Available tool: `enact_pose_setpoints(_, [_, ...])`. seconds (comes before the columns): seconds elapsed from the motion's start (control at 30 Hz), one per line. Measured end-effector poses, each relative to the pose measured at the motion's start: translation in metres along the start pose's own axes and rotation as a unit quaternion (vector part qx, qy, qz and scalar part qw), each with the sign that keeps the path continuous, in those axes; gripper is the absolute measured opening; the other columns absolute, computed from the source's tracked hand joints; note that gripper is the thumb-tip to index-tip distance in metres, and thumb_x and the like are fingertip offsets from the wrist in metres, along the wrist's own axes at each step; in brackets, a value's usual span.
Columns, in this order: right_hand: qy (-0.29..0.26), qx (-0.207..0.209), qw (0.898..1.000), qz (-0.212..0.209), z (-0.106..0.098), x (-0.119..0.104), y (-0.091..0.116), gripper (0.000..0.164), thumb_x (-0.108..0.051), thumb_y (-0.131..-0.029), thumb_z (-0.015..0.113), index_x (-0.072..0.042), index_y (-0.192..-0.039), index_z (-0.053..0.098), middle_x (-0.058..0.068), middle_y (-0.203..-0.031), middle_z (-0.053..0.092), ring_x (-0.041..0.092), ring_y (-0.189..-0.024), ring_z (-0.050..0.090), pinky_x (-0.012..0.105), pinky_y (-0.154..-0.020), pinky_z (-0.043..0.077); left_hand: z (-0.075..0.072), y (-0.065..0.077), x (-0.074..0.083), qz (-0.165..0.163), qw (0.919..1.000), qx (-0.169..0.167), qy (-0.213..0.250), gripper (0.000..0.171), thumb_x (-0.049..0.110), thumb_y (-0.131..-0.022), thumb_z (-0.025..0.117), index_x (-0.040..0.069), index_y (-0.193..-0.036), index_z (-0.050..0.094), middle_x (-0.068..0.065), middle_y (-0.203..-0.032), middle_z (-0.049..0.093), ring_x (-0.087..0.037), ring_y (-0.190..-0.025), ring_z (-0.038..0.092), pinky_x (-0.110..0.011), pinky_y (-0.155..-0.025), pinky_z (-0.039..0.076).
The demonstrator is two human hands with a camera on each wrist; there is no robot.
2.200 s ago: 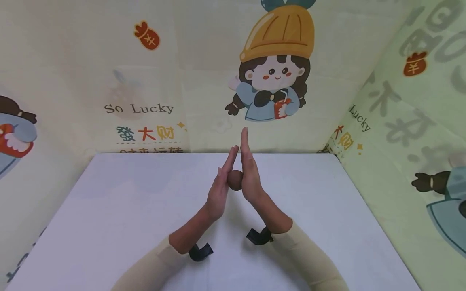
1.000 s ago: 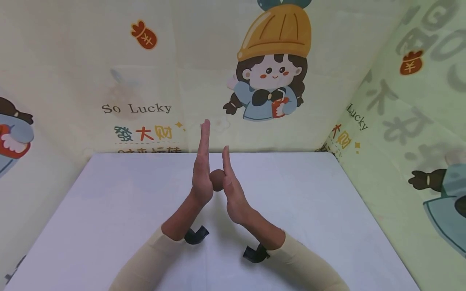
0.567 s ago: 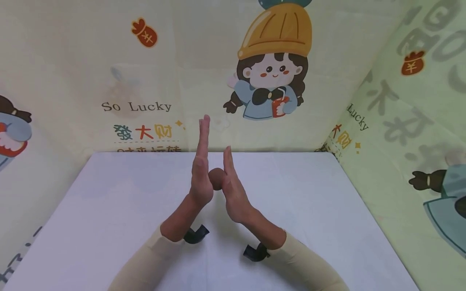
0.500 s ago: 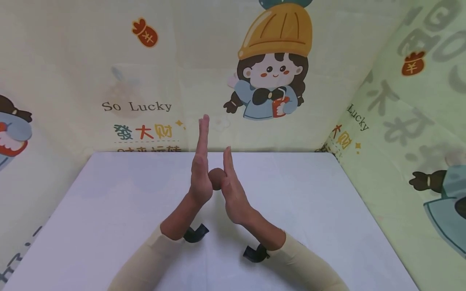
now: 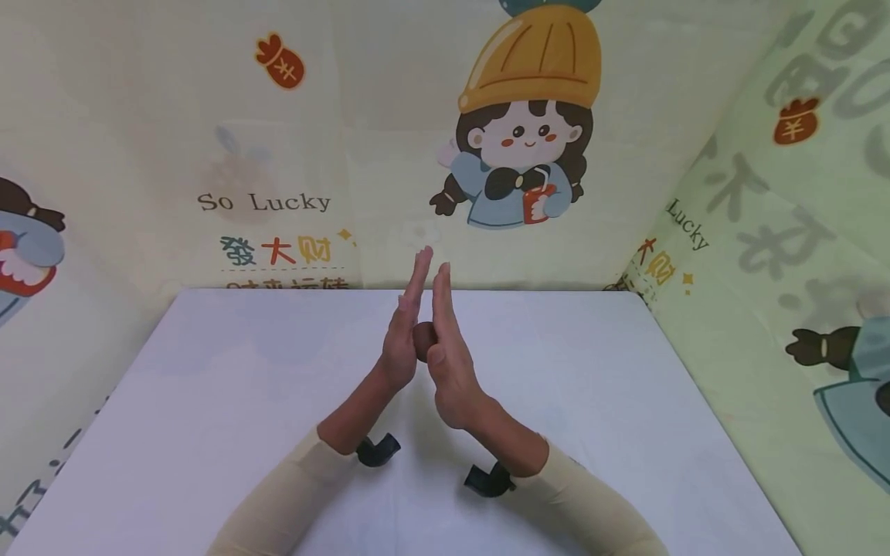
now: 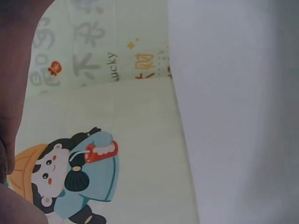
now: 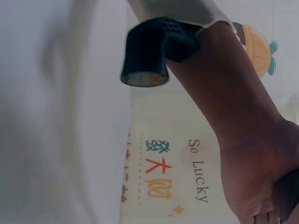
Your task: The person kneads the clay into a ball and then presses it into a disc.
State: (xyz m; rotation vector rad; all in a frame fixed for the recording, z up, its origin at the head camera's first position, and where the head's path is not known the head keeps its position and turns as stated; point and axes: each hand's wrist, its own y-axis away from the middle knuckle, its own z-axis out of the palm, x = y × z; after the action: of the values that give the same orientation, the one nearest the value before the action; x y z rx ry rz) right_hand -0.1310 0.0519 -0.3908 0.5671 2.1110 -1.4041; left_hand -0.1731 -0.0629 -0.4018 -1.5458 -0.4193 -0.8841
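A small dark brown ball (image 5: 422,341) sits between my two palms above the table, near the centre of the head view. My left hand (image 5: 401,347) presses its left side with straight fingers pointing forward and up. Against the right side rests my right hand (image 5: 455,374), its fingers also straight, covering part of the ball. Both sets of fingertips lean towards each other but stay apart. In the right wrist view, the left hand (image 7: 252,163) and part of the ball (image 7: 287,193) show at the lower right. Only cropped skin appears at the left wrist view's left edge.
A white table (image 5: 243,386) lies beneath the hands. Printed cloth (image 5: 389,154) with cartoon figures and lettering hangs behind and along both sides. Black wrist-worn cameras, one on the left wrist (image 5: 378,450) and one on the right wrist (image 5: 489,480), jut inward below the forearms.
Over the last half second my left hand has slid back and tilted right, while the right hand has moved slightly forward. The ball has shifted a little right. About two seconds ago the right hand was further forward.
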Motion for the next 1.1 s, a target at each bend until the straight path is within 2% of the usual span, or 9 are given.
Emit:
enact_pose_setpoints(0.33, [0.012, 0.026, 0.999, 0.027, -0.008, 0.003, -0.005, 0.094, -0.072, -0.105, 0.017, -0.006, -0.168, -0.005, 0.001, -0.176, -0.01, 0.026, -0.161, -0.004, 0.059, -0.124, 0.008, 0.013, 0.014, -0.008, -0.036, 0.9991, -0.018, 0.013, 0.063, 0.038, -0.113, 0.009, 0.011, -0.169, 0.016, 0.001, -0.176, 0.011, -0.016, -0.161, 0.004, -0.057, -0.124, 0.008])
enact_pose_setpoints(0.4, [0.019, 0.031, 0.999, 0.027, -0.01, 0.005, -0.005, 0.092, -0.071, -0.106, 0.017, -0.006, -0.168, -0.005, 0.001, -0.176, -0.009, 0.026, -0.161, -0.002, 0.058, -0.125, 0.006, 0.014, 0.018, -0.008, -0.043, 0.9987, -0.021, 0.014, 0.062, 0.034, -0.113, 0.008, 0.011, -0.17, 0.016, 0.002, -0.176, 0.012, -0.016, -0.16, 0.005, -0.055, -0.124, 0.009])
enact_pose_setpoints(0.47, [0.024, 0.037, 0.999, 0.026, -0.011, 0.008, -0.006, 0.092, -0.069, -0.107, 0.017, -0.005, -0.168, -0.006, 0.001, -0.176, -0.009, 0.022, -0.157, 0.021, 0.056, -0.125, 0.007, 0.016, 0.021, -0.007, -0.052, 0.9982, -0.024, 0.021, 0.061, 0.032, -0.113, 0.007, 0.012, -0.17, 0.016, 0.003, -0.176, 0.012, -0.015, -0.159, 0.009, -0.049, -0.123, 0.014])
enact_pose_setpoints(0.6, [0.034, 0.045, 0.998, 0.03, -0.015, 0.014, -0.007, 0.091, -0.068, -0.107, 0.018, -0.005, -0.168, -0.006, 0.001, -0.176, -0.008, 0.019, -0.156, 0.02, 0.052, -0.126, 0.006, 0.02, 0.026, -0.002, -0.067, 0.9969, -0.028, 0.029, 0.061, 0.036, -0.113, 0.005, 0.014, -0.17, 0.014, 0.004, -0.176, 0.011, -0.012, -0.14, 0.037, -0.032, -0.101, 0.038])
enact_pose_setpoints(0.67, [0.032, 0.048, 0.998, 0.035, -0.018, 0.018, -0.007, 0.09, -0.068, -0.107, 0.019, -0.006, -0.168, -0.006, 0.0, -0.176, -0.008, 0.02, -0.158, 0.013, 0.048, -0.126, 0.012, 0.022, 0.028, 0.0, -0.07, 0.9964, -0.031, 0.037, 0.062, 0.038, -0.114, 0.004, 0.012, -0.17, 0.012, 0.004, -0.176, 0.011, -0.013, -0.14, 0.037, -0.03, -0.101, 0.039])
enact_pose_setpoints(0.7, [0.026, 0.048, 0.998, 0.038, -0.019, 0.02, -0.007, 0.09, -0.068, -0.107, 0.02, -0.007, -0.168, -0.006, 0.003, -0.176, 0.008, 0.017, -0.152, 0.029, 0.041, -0.121, 0.025, 0.023, 0.029, 0.001, -0.07, 0.9962, -0.033, 0.039, 0.063, 0.039, -0.114, 0.004, 0.012, -0.17, 0.011, 0.004, -0.176, 0.011, -0.014, -0.144, 0.036, -0.032, -0.104, 0.038])
enact_pose_setpoints(0.8, [-0.018, 0.04, 0.998, 0.054, -0.023, 0.027, -0.005, 0.088, -0.068, -0.108, 0.024, -0.013, -0.169, -0.008, 0.003, -0.12, 0.067, 0.01, -0.084, 0.062, 0.027, -0.074, 0.049, 0.026, 0.032, 0.003, -0.069, 0.9957, -0.04, 0.048, 0.062, 0.036, -0.114, 0.003, 0.008, -0.169, 0.007, 0.001, -0.176, 0.009, -0.016, -0.159, 0.009, -0.043, -0.123, 0.017])
enact_pose_setpoints(0.9, [-0.067, 0.027, 0.995, 0.069, -0.025, 0.033, -0.002, 0.085, -0.064, -0.109, 0.028, -0.017, -0.169, -0.008, -0.002, -0.057, 0.038, 0.013, -0.042, 0.032, 0.029, -0.042, 0.029, 0.028, 0.033, 0.002, -0.077, 0.995, -0.04, 0.05, 0.061, 0.033, -0.114, 0.002, 0.007, -0.169, 0.003, 0.0, -0.176, 0.006, -0.018, -0.161, 0.002, -0.051, -0.126, 0.005])
enact_pose_setpoints(1.1, [-0.081, 0.02, 0.993, 0.086, -0.03, 0.041, 0.006, 0.074, -0.046, -0.114, 0.038, -0.017, -0.17, -0.002, 0.0, -0.055, 0.038, 0.017, -0.043, 0.036, 0.029, -0.044, 0.033, 0.029, 0.036, -0.003, -0.131, 0.9898, -0.044, 0.035, 0.063, 0.043, -0.113, 0.004, 0.016, -0.17, -0.002, 0.003, -0.176, 0.003, -0.013, -0.16, 0.001, -0.056, -0.125, 0.0])
